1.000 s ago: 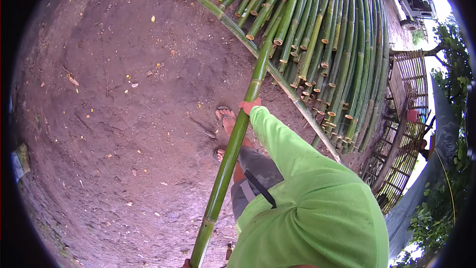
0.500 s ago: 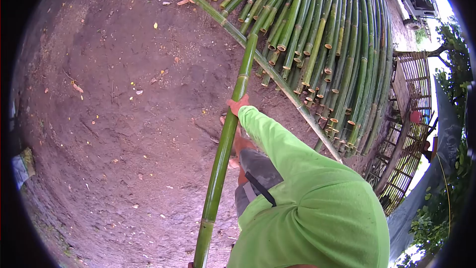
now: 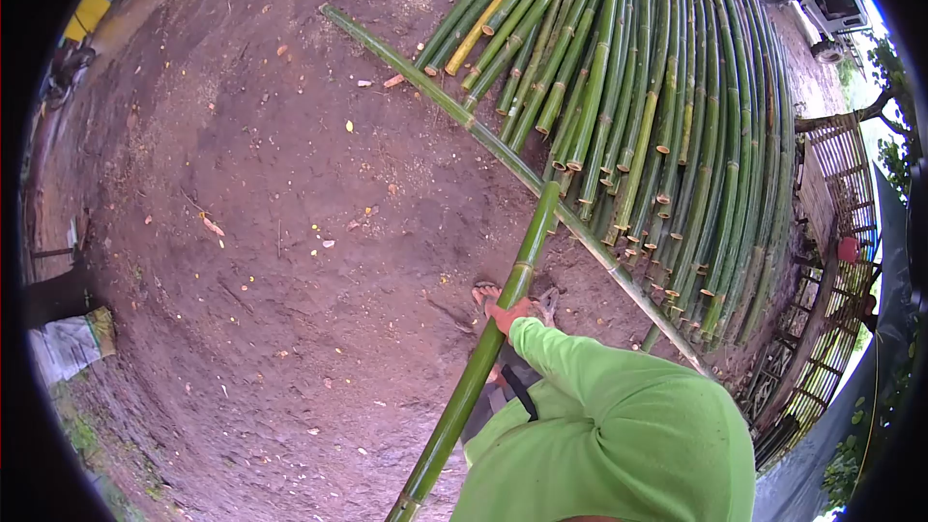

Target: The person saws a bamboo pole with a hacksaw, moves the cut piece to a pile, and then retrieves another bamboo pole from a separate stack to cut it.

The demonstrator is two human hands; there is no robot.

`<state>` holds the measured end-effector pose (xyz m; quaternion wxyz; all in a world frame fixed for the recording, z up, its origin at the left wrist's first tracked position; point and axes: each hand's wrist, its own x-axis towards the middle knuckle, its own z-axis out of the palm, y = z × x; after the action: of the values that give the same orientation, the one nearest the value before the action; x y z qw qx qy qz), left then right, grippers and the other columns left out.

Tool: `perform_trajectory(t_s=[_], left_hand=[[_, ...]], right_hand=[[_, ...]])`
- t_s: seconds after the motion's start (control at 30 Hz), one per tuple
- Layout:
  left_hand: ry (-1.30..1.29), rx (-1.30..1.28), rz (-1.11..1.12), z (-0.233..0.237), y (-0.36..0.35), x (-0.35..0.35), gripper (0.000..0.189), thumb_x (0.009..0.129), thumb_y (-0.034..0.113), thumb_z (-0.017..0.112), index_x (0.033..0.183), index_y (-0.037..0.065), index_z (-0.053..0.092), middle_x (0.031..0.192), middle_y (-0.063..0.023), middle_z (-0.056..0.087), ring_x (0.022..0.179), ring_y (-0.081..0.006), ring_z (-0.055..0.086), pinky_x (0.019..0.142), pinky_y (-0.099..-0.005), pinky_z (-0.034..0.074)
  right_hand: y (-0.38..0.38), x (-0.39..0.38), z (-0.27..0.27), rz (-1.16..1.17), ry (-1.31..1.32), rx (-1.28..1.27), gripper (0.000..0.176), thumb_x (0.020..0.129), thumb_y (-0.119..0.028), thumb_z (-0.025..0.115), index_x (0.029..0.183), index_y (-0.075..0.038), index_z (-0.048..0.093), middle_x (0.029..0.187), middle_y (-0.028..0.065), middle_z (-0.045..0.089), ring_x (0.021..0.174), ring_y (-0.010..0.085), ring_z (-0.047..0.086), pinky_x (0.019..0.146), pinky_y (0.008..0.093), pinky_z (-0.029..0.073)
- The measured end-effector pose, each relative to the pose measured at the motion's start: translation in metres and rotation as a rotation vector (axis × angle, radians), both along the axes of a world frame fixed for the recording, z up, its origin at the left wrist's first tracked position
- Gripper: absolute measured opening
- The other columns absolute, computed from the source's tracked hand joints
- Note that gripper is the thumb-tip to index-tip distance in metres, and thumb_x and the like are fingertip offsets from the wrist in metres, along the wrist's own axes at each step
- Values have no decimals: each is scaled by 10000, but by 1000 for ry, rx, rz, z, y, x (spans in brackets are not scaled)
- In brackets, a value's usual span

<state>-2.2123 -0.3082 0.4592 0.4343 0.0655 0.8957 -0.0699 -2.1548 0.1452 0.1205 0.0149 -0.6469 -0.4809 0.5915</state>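
Observation:
My right hand (image 3: 508, 315) is wrapped round a thick green bamboo pole (image 3: 471, 382), at the end of a bright green sleeve. The pole slants from the bottom edge up towards the pile, and its far end overlaps a thinner bamboo pole (image 3: 406, 66) lying across the ground. My left hand is out of view; the near end of the held pole runs past the bottom edge. My feet in sandals show just beyond the hand, either side of the pole.
A large pile of green bamboo poles (image 3: 633, 87) lies ahead to the right, cut ends towards me. Behind it stands a vehicle (image 3: 817, 0). A slatted bamboo fence (image 3: 836, 193) runs along the right. A pale sack (image 3: 68, 348) lies at the far left on bare earth.
The held pole's far end has come back from over the pile to beside the crossing pole. My right hand sits lower in view, and the whole view has shifted.

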Motion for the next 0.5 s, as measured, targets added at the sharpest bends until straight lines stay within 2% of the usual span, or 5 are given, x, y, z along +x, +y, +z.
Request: perform_trajectory(t_s=[0.03,0.2,0.3,0.37,0.5], left_hand=[[8,8,-4,4,7,-8,351,768,242,663,1085,108,592,810,-203,642,761,-408,616,649,-464,499],[48,56,-30,22,40,-56,363,764,247,675,1090,108,594,814,-201,643,764,-409,616,651,-463,499],[56,85,-52,26,56,-88,371,761,250,682,1093,108,596,816,-200,643,766,-410,616,652,-461,499],[66,104,-54,22,66,-110,376,759,252,687,1095,108,597,817,-200,644,767,-410,616,652,-461,499],[71,148,-23,-1,82,-159,386,755,256,696,1098,108,598,820,-199,644,770,-411,616,653,-459,498]], right_hand=[[-17,0,-17,-40,266,110,678,730,-223,755,1226,41,375,1174,183,588,1132,294,550,976,371,425],[44,-102,146,138,-170,-24,557,806,-233,686,1246,-18,422,1198,132,593,1085,256,576,974,384,437],[60,-142,154,-237,585,-554,576,796,-218,694,1258,-105,368,1135,137,573,901,251,638,812,428,518],[24,-155,153,-205,822,-1183,422,799,-182,681,1148,-103,458,932,101,589,744,221,635,704,426,535],[-6,-229,179,-289,912,-761,236,833,-222,645,962,-46,554,874,120,609,773,230,626,697,421,544]])
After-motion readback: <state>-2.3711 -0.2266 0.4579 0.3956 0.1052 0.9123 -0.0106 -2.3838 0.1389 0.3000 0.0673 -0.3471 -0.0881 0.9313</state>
